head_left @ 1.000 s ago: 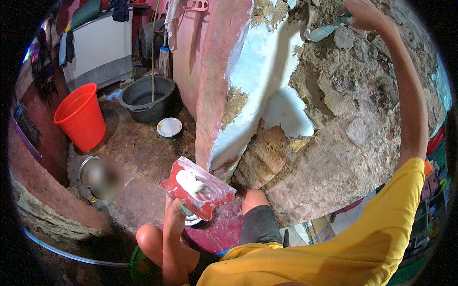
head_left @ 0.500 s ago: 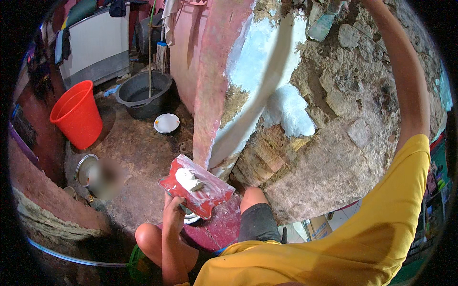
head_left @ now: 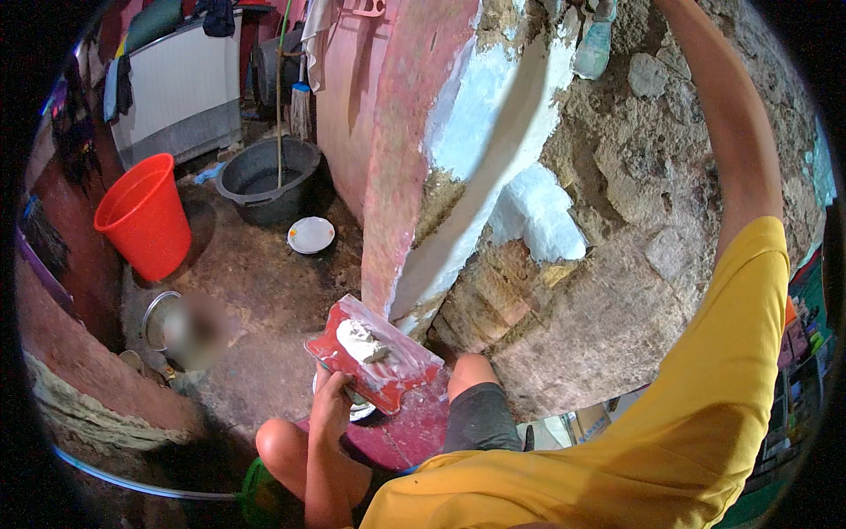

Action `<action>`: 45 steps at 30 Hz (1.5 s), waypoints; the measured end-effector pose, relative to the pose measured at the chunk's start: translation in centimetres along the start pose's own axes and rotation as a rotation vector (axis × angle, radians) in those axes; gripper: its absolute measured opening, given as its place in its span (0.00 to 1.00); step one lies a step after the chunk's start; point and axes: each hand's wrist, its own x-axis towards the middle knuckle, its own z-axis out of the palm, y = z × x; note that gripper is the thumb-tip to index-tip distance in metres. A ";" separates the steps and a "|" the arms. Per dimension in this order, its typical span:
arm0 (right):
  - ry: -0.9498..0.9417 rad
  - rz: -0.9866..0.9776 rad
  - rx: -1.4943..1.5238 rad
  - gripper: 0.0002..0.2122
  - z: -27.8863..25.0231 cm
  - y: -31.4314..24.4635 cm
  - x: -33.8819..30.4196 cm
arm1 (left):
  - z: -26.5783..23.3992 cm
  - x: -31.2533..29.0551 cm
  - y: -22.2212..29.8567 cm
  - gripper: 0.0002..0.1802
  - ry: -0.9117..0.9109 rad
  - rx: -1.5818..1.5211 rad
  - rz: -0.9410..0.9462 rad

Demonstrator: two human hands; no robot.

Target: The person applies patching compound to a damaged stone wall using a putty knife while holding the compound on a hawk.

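My left hand (head_left: 331,398) is closed on the near edge of a red plastering board (head_left: 388,377). The board is tilted and smeared with white, and a lump of white putty (head_left: 359,340) sits on it. My right forearm (head_left: 736,115) reaches up along the rough wall; the hand itself lies beyond the top edge. A flat teal scraper blade (head_left: 592,51) shows near that edge against the wall, its upper end cut off. Smooth whitish plaster (head_left: 476,115) covers the wall corner, and a pale blue-white patch (head_left: 542,216) lies to its right.
A red bucket (head_left: 145,216) and a black tub (head_left: 264,181) with a stick in it stand on the floor at left. Near them lie a white plate (head_left: 311,235) and a metal basin (head_left: 159,317). Bare rough stonework (head_left: 608,309) fills the right side.
The board and my left hand have shifted slightly right and down in the view. The teal blade has turned more upright, and my right forearm has moved a little left.
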 end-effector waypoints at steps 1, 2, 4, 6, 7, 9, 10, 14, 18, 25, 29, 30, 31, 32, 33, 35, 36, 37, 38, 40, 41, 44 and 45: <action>0.008 -0.001 0.010 0.18 0.0 0.0 0.0 | 0.0 0.0 0.1 0.30 -0.001 -0.004 -0.001; 0.013 0.002 0.016 0.18 0.0 0.1 0.1 | 0.1 -0.1 0.2 0.30 0.011 -0.001 0.004; 0.030 0.001 0.028 0.18 -0.2 0.0 0.1 | 0.9 -0.3 0.5 0.29 0.034 0.000 0.021; 0.044 0.002 0.040 0.18 -0.3 0.0 0.0 | 0.9 -0.3 0.7 0.29 0.035 -0.008 0.021; 0.053 0.001 0.045 0.18 -0.4 0.0 -0.1 | 0.9 -0.4 0.7 0.29 0.036 -0.012 0.019; 0.067 0.001 0.056 0.18 -0.5 0.1 -0.1 | 0.4 -0.3 0.5 0.29 0.026 -0.008 0.012; 0.072 0.000 0.060 0.18 -0.5 0.0 -0.1 | 0.2 -0.3 0.4 0.28 0.021 -0.006 0.007; 0.093 0.003 0.079 0.18 -0.5 0.1 -0.2 | 0.2 -0.2 0.1 0.28 0.033 -0.012 0.008; 0.114 0.007 0.097 0.18 -0.8 0.3 -0.4 | 0.5 -0.2 0.4 0.29 0.022 0.017 0.018; 0.141 0.009 0.121 0.18 -0.9 0.5 -0.6 | 1.0 -0.3 0.5 0.30 0.043 0.021 0.004; 0.155 0.014 0.135 0.18 -1.0 0.5 -0.8 | 0.2 -0.1 0.1 0.30 0.008 0.020 0.021; 0.159 0.015 0.136 0.18 -1.2 0.5 -0.9 | 0.1 -0.1 0.1 0.30 0.002 0.029 0.021; 0.160 0.015 0.137 0.18 -1.2 0.5 -0.9 | 0.1 -0.1 0.1 0.30 -0.004 0.037 0.022; 0.161 0.016 0.136 0.19 -1.3 0.5 -1.0 | 0.1 -0.1 0.1 0.30 -0.003 0.050 0.026; 0.166 0.016 0.138 0.19 -1.5 0.6 -1.2 | 0.1 -0.1 0.1 0.30 -0.002 0.063 0.033; 0.172 0.019 0.145 0.19 -1.8 0.6 -1.4 | 0.5 -0.2 0.2 0.29 0.012 0.060 0.037; 0.177 0.019 0.150 0.19 -1.9 0.7 -1.5 | 1.1 -0.5 0.5 0.29 0.025 0.044 0.037; 0.181 0.022 0.152 0.19 -2.0 0.7 -1.6 | 1.5 -0.6 0.7 0.29 0.038 0.028 0.036; 0.185 0.025 0.157 0.19 -2.1 0.8 -1.7 | 1.3 -0.5 0.6 0.30 0.021 0.036 0.034; 0.193 0.035 0.166 0.19 -2.7 0.9 -2.0 | 0.6 -0.4 0.4 0.30 -0.012 0.051 0.031; 0.195 0.043 0.171 0.19 -3.0 1.1 -2.3 | 0.5 -0.4 0.3 0.30 -0.013 0.052 0.026; 0.211 0.080 0.178 0.19 -4.4 1.8 -3.1 | 0.4 -0.3 0.3 0.31 -0.010 0.057 0.006; 0.211 0.101 0.181 0.19 -4.7 2.0 -3.4 | 0.4 -0.4 0.3 0.31 -0.003 0.061 -0.009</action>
